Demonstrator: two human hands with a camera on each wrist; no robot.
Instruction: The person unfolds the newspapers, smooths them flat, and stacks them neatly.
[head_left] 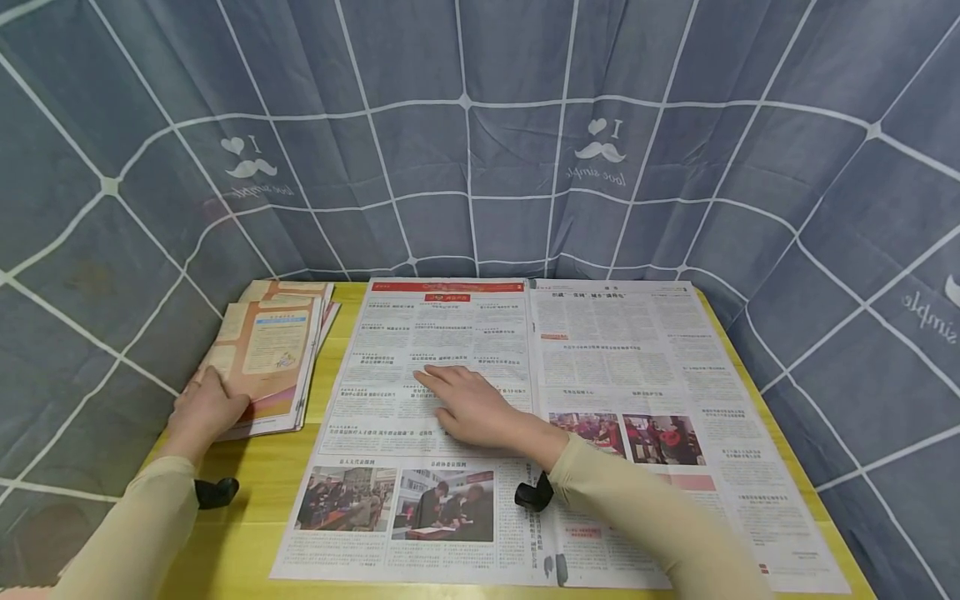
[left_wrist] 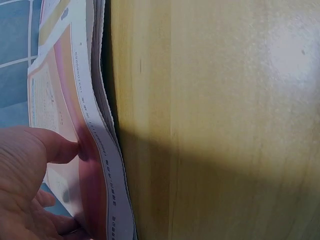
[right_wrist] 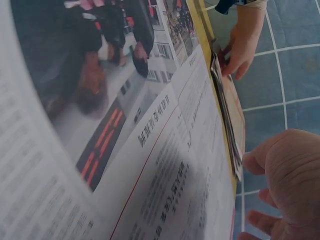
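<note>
A stack of booklets with orange-pink covers (head_left: pixel 281 350) lies at the table's left side. My left hand (head_left: pixel 207 410) holds its near left edge, the thumb (left_wrist: pixel 62 147) on the top cover and the other fingers partly hidden at the edge. Spread flat in the middle is a large newspaper (head_left: pixel 442 400) with printed columns and photos. Over its left page is my right hand (head_left: pixel 474 408), palm down with fingers extended and nothing held. Whether it touches the paper I cannot tell. In the right wrist view, the right hand's thumb (right_wrist: pixel 260 156) shows above the newspaper page (right_wrist: pixel 150 200).
The yellow wooden table (head_left: pixel 232 533) shows around the newspaper. A grey-blue checked curtain (head_left: pixel 510 183) hangs behind and along both sides, close to the booklets. Black straps (head_left: pixel 216 493) sit at both wrists.
</note>
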